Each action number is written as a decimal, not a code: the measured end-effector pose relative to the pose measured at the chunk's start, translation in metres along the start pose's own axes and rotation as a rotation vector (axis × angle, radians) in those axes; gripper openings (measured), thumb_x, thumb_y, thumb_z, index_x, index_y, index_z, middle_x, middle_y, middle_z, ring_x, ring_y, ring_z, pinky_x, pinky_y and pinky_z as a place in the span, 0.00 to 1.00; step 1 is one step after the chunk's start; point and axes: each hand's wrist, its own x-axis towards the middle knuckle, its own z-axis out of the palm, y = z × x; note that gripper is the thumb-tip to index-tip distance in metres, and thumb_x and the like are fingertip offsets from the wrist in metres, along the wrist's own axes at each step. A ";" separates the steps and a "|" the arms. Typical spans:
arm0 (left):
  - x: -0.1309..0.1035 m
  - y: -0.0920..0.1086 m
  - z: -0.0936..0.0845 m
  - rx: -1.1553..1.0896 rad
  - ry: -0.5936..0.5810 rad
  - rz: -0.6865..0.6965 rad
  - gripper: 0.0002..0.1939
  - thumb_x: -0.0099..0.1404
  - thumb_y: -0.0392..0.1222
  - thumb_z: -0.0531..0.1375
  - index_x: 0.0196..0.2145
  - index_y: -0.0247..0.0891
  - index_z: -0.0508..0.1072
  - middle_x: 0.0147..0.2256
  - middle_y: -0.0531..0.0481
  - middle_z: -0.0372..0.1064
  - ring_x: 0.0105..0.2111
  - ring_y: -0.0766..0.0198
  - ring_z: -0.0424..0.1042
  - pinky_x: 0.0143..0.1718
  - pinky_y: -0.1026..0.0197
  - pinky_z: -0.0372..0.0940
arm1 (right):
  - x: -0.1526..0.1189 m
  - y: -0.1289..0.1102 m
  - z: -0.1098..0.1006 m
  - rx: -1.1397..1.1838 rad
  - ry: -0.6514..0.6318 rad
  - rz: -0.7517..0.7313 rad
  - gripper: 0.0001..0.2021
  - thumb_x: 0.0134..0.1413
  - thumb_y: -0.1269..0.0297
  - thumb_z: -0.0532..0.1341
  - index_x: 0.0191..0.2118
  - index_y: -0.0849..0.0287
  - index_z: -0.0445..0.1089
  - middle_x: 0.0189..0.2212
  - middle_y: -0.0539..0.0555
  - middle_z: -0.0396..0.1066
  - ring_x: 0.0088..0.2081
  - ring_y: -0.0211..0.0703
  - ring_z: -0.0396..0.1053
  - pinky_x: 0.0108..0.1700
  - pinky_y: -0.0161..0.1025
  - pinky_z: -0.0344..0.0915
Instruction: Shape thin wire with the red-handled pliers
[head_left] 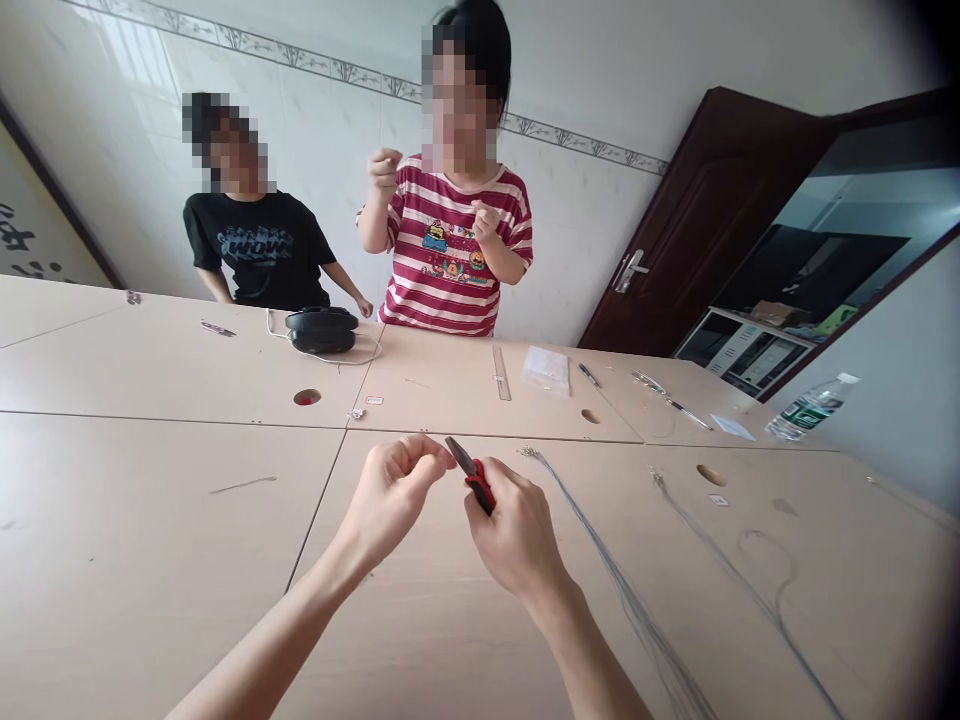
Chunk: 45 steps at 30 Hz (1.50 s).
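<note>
My right hand point(517, 525) is wrapped round pliers point(471, 470) with red and black handles. Their metal jaws point up and left, close to the fingertips of my left hand point(397, 490). That left hand is closed in a pinch; whatever lies between thumb and finger is too small to make out. Just right of my hands a bundle of thin grey cords point(592, 535) runs down the table, with small metal pieces at its upper end. A second bundle of cords point(720, 550) lies farther right. One short thin strand point(244, 485) rests on the left.
Across the table are two people, one in a striped shirt point(450, 290), one in a black shirt point(259, 250). A black case point(321, 330) with a white cable, a ruler point(501, 375), a plastic packet point(547, 368), pens and a water bottle point(814, 405) lie on the table point(187, 590).
</note>
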 end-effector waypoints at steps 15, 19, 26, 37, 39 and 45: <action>-0.002 0.004 -0.002 0.009 -0.007 0.006 0.10 0.60 0.44 0.58 0.25 0.36 0.69 0.18 0.59 0.48 0.20 0.72 0.42 0.20 0.65 0.40 | -0.002 -0.002 0.001 0.017 0.000 -0.010 0.07 0.48 0.73 0.51 0.26 0.55 0.51 0.20 0.45 0.56 0.21 0.37 0.51 0.25 0.33 0.47; -0.001 0.003 -0.002 0.013 -0.008 0.000 0.10 0.60 0.46 0.58 0.25 0.37 0.69 0.18 0.60 0.46 0.20 0.71 0.41 0.20 0.65 0.39 | -0.002 -0.001 0.001 0.020 0.003 -0.006 0.06 0.48 0.73 0.51 0.27 0.55 0.52 0.20 0.45 0.56 0.22 0.37 0.52 0.25 0.33 0.47; -0.001 0.001 -0.003 0.012 -0.017 -0.007 0.11 0.60 0.46 0.58 0.26 0.37 0.70 0.20 0.58 0.51 0.20 0.71 0.43 0.21 0.65 0.41 | -0.002 0.000 0.001 0.014 0.001 -0.006 0.06 0.47 0.74 0.52 0.27 0.55 0.53 0.21 0.45 0.58 0.22 0.37 0.53 0.25 0.33 0.48; -0.002 0.004 -0.004 0.023 -0.021 -0.019 0.10 0.61 0.45 0.57 0.26 0.37 0.69 0.18 0.60 0.46 0.20 0.71 0.41 0.20 0.65 0.39 | -0.002 -0.002 0.001 0.013 0.003 -0.018 0.07 0.47 0.74 0.51 0.26 0.55 0.53 0.20 0.46 0.58 0.22 0.37 0.53 0.25 0.33 0.48; -0.002 0.004 -0.003 0.023 -0.020 -0.017 0.10 0.61 0.45 0.58 0.26 0.37 0.69 0.18 0.60 0.45 0.20 0.71 0.41 0.20 0.64 0.39 | -0.002 -0.001 0.001 0.014 -0.003 -0.011 0.07 0.47 0.74 0.51 0.26 0.55 0.53 0.21 0.45 0.57 0.22 0.37 0.53 0.25 0.33 0.47; -0.002 0.003 -0.003 0.015 -0.024 -0.004 0.10 0.61 0.45 0.57 0.26 0.37 0.69 0.18 0.60 0.46 0.20 0.71 0.41 0.20 0.64 0.40 | -0.001 0.000 0.001 0.008 0.000 -0.007 0.07 0.47 0.74 0.51 0.26 0.55 0.53 0.20 0.45 0.57 0.22 0.37 0.52 0.25 0.33 0.47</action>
